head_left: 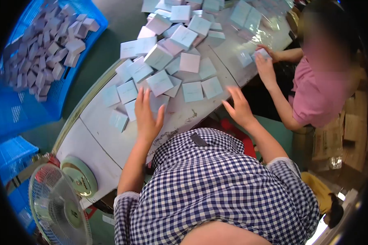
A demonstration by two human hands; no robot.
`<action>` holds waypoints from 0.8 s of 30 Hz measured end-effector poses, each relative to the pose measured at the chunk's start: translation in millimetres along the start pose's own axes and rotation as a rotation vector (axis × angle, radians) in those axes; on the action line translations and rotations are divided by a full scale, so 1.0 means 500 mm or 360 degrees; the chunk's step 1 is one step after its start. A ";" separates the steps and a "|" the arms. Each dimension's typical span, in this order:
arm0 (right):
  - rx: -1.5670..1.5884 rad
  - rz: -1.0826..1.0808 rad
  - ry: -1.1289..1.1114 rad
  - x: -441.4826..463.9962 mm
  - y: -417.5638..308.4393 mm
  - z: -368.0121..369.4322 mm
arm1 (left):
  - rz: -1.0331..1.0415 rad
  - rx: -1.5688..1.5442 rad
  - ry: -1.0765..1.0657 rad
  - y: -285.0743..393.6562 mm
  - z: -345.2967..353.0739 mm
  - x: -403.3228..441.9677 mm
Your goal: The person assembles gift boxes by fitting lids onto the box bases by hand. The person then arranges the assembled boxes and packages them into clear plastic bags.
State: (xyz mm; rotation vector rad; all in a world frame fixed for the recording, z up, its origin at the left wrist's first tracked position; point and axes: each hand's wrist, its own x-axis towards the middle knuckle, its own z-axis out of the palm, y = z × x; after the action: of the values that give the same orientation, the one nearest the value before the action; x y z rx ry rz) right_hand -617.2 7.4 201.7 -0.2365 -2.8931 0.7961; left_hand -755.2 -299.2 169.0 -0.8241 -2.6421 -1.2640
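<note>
Right grip [240, 109] near table edge [208, 109]

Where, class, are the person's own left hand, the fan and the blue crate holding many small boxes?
Left hand [147, 121]: head view, on the back of the hand.
Fan [61, 206]: head view, on the round cage.
Blue crate [39, 112]: head view, on bare blue plastic.

Lettering on boxes [159, 83] and fan [72, 213] illegible.

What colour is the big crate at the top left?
The crate is bright blue, as the head view shows.
</note>
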 end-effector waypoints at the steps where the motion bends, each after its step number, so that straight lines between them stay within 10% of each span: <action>1: 0.0073 0.0177 -0.0162 -0.067 0.011 -0.029 | -0.0112 -0.0136 -0.0173 0.011 -0.047 -0.032; 7: 0.0382 0.0905 -0.1686 -0.444 0.029 -0.138 | -0.1244 -0.0398 -0.1596 0.004 -0.297 -0.366; 11: 0.0730 0.1097 -0.1253 -0.567 0.022 -0.092 | -0.2238 -0.1145 -0.1411 0.054 -0.276 -0.489; 18: 0.1343 0.1637 -0.1011 -0.656 0.053 -0.128 | -0.2440 -0.1403 -0.1061 0.159 -0.175 -0.474; 24: 0.0724 0.1655 -0.0853 -0.753 0.133 -0.108 | -0.2485 -0.1512 -0.0921 0.239 -0.114 -0.463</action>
State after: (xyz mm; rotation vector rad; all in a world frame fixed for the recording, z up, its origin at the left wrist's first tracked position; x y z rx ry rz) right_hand -231.6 21.1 181.6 -1.7672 -2.7441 1.8442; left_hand -505.6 -380.2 217.0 1.5945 -2.7781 -2.9576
